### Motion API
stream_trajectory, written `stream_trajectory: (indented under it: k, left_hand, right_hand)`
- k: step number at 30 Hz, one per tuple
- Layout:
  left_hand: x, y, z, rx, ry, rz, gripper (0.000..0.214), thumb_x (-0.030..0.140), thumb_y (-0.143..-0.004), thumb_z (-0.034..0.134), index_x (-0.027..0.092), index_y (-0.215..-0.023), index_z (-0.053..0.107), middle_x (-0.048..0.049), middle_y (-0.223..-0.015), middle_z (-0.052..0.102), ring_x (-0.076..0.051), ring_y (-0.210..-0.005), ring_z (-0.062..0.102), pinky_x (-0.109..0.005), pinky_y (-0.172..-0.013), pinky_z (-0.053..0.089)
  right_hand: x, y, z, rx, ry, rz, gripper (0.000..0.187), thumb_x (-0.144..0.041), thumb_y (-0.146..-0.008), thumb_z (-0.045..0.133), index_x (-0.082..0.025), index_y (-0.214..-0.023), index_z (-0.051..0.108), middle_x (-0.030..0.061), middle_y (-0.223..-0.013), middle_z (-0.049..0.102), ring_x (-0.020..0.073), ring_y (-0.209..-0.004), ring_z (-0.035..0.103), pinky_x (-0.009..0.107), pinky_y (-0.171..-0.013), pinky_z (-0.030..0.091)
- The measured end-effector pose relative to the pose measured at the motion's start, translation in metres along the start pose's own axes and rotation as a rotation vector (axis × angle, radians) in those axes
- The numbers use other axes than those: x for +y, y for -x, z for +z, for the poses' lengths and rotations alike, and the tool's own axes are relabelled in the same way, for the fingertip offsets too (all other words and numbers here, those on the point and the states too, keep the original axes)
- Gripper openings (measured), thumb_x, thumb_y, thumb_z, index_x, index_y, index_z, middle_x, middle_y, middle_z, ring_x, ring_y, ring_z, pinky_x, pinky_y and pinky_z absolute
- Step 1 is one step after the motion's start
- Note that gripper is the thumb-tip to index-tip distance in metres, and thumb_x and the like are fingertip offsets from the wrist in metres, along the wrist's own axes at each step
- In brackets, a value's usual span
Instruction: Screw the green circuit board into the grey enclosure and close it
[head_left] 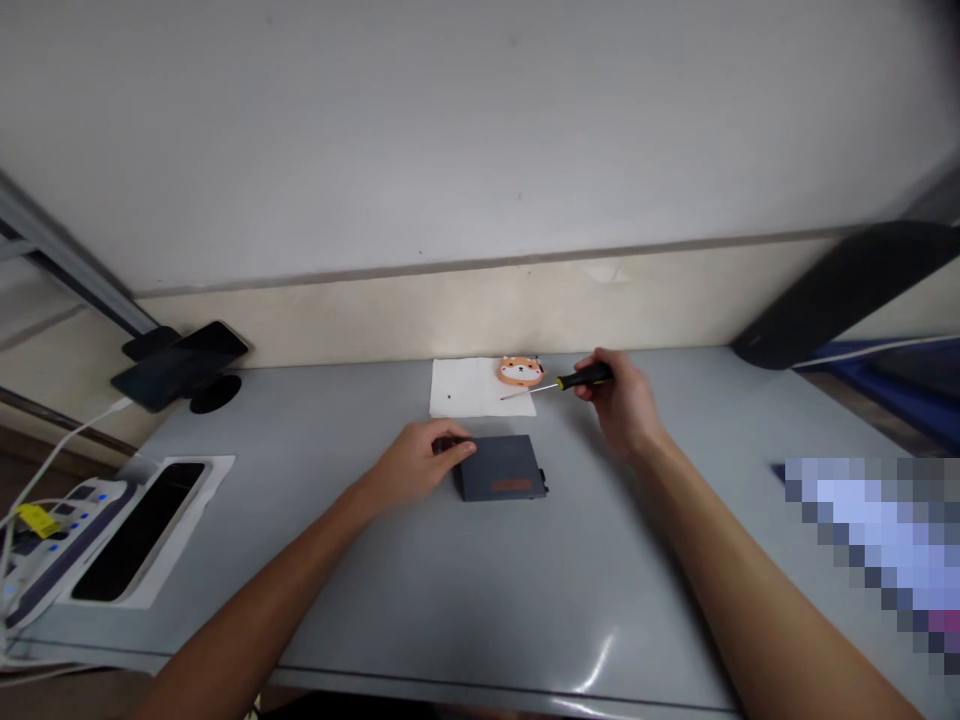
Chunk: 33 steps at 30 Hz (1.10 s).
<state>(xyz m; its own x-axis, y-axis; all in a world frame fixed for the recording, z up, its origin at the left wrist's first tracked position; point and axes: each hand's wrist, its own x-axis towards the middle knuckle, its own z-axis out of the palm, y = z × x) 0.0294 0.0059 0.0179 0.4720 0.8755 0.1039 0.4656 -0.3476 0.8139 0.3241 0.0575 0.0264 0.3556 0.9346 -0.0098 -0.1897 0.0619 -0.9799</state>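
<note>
My left hand pinches the left edge of a flat dark grey box-shaped device on the desk. The device has a reddish-brown label near its front edge and a small black part sticking out on the right. In my right hand is a screwdriver with a black and yellow handle. Its thin shaft points left, and the tip is over a white sheet of paper behind the device. A tiny dark piece lies on that paper. An orange animal-face case sits at the paper's right end.
On the left are a phone on a stand, another phone on white paper and a power strip with cables. A black cylinder stands at the back right of the grey desk. A pixelated area covers the right edge.
</note>
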Motion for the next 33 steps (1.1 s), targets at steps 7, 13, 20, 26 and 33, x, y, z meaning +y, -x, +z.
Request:
stream_trajectory:
  k: [7,13,20,26,33]
  left_hand:
    - [0.006,0.002,0.005,-0.011,-0.125,0.035,0.02,0.037,-0.099,0.062,0.023,-0.105,0.074,-0.0029,-0.103,0.078,-0.02,-0.088,0.071,-0.032,-0.076,0.053]
    - [0.016,0.009,-0.008,-0.149,-0.166,0.048,0.039,0.044,-0.096,0.067,0.028,-0.131,0.064,-0.0061,-0.13,0.068,-0.024,-0.113,0.066,-0.038,-0.098,0.052]
    - [0.036,0.032,0.003,-0.252,-0.428,0.113,0.078,0.04,-0.087,0.076,0.037,-0.156,0.039,-0.0089,-0.131,0.058,-0.032,-0.12,0.058,-0.046,-0.098,0.052]
    - [0.035,0.028,0.004,-0.228,-0.434,0.116,0.068,0.042,-0.088,0.074,0.029,-0.15,0.048,-0.0099,-0.13,0.061,-0.03,-0.119,0.06,-0.042,-0.097,0.053]
    - [0.033,0.024,-0.011,-0.246,-0.468,0.197,0.062,0.059,-0.101,0.052,0.026,-0.153,0.046,-0.0108,-0.14,0.063,-0.031,-0.127,0.058,-0.046,-0.107,0.047]
  right_hand:
    - [0.005,0.035,0.036,-0.205,0.436,-0.163,0.046,-0.061,-0.095,0.053,-0.021,-0.089,0.074,0.0042,-0.083,0.072,0.0169,-0.07,0.055,0.03,-0.069,0.042]
    - [0.013,0.041,0.043,-0.239,0.534,-0.214,0.052,-0.065,-0.095,0.051,-0.019,-0.094,0.073,0.0045,-0.081,0.07,0.0177,-0.068,0.054,0.03,-0.067,0.04]
    - [0.013,0.039,0.04,-0.284,0.547,-0.167,0.05,-0.063,-0.096,0.049,-0.02,-0.096,0.074,0.0038,-0.083,0.072,0.0193,-0.073,0.058,0.032,-0.072,0.042]
    - [0.014,0.034,0.036,-0.243,0.402,-0.095,0.051,-0.066,-0.094,0.052,-0.022,-0.099,0.077,0.0048,-0.089,0.075,0.0176,-0.07,0.056,0.031,-0.069,0.044]
    - [0.006,0.017,0.02,-0.122,0.062,0.009,0.036,-0.054,-0.089,0.064,-0.02,-0.084,0.074,0.0043,-0.07,0.068,0.0149,-0.058,0.049,0.03,-0.056,0.04]
